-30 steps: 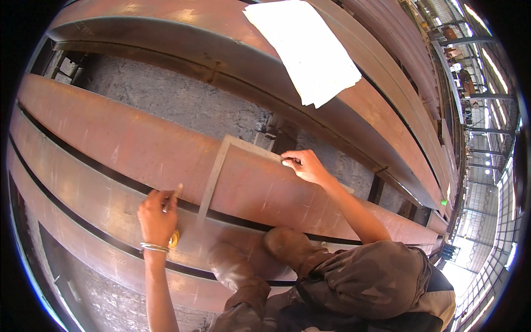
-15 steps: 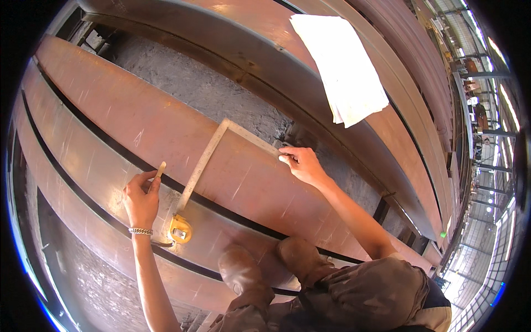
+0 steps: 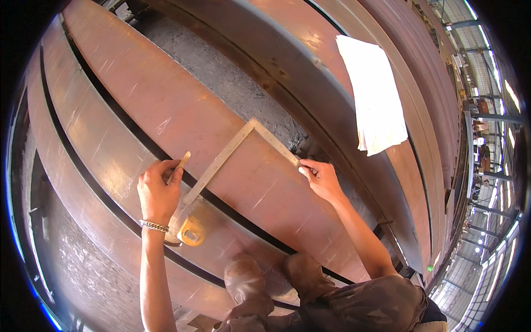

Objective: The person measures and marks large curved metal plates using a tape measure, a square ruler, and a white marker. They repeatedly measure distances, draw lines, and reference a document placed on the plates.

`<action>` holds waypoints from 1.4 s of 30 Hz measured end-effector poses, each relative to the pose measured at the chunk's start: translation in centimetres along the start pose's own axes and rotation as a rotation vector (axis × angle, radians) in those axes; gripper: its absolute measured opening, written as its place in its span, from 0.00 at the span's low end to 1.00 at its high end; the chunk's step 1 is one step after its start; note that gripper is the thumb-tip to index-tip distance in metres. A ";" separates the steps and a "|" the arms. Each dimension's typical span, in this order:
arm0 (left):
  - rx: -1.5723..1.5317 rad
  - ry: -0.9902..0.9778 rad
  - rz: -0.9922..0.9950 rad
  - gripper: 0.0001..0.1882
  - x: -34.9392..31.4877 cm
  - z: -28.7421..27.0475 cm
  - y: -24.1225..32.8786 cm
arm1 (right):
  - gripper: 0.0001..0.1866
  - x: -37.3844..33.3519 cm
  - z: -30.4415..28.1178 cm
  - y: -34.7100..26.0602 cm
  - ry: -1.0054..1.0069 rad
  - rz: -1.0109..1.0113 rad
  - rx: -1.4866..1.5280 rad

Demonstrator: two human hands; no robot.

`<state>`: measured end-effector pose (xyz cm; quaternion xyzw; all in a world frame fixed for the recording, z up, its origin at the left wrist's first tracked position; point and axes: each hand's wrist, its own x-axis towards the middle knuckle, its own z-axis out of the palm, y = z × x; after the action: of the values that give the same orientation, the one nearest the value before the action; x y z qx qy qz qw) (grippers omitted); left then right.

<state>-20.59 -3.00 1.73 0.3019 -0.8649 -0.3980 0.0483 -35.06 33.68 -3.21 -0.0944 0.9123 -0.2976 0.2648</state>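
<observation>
A steel square [image 3: 221,160] lies on a reddish-brown steel beam [image 3: 271,191], its corner near the far edge. My right hand [image 3: 321,178] pinches the end of its shorter arm. The longer arm reaches across the dark gap to the neighbouring beam. Left of that arm, my left hand [image 3: 159,188] holds a pale yellow flat stick [image 3: 185,159] between thumb and fingers, raised off the metal and apart from the square. A yellow tape measure [image 3: 192,231] rests on the nearer beam, beside my left wrist and the square's long arm. Faint white marks show on the steel.
White paper sheets [image 3: 380,97] lie on a beam to the far right. Long beams run side by side with dark gaps between them. Grey rough ground [image 3: 221,72] shows beyond the middle beam. My boots [image 3: 245,276] stand on the nearer beams.
The whole view has shifted, so beams, paper and square sit farther right. My left hand has risen slightly, still with the stick. My right hand keeps its grip on the square.
</observation>
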 end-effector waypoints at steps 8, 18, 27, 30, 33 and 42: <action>0.045 -0.026 -0.002 0.09 0.2 -0.1 0.4 | 0.16 0.2 0.3 0.7 -0.009 -0.006 0.008; -0.001 -0.077 0.027 0.08 1.1 1.7 1.4 | 0.15 0.1 0.2 0.2 -0.002 -0.011 -0.001; 0.031 -0.060 0.054 0.09 1.4 2.4 1.8 | 0.16 -0.4 -0.3 -1.1 -0.022 0.029 -0.003; 0.020 -0.069 0.043 0.09 1.4 2.8 1.7 | 0.15 -0.4 -0.3 -1.2 -0.025 0.033 -0.010; 0.018 -0.081 0.077 0.09 1.7 3.3 1.8 | 0.15 -0.4 -0.2 -1.0 -0.024 0.017 0.005; 0.111 -0.098 0.223 0.07 3.9 7.0 4.9 | 0.14 -0.4 -0.4 -1.6 -0.024 0.017 0.007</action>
<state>-28.40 1.91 -0.16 0.1861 -0.9152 -0.3559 0.0332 -34.89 32.78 -1.82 -0.0892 0.9088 -0.2976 0.2786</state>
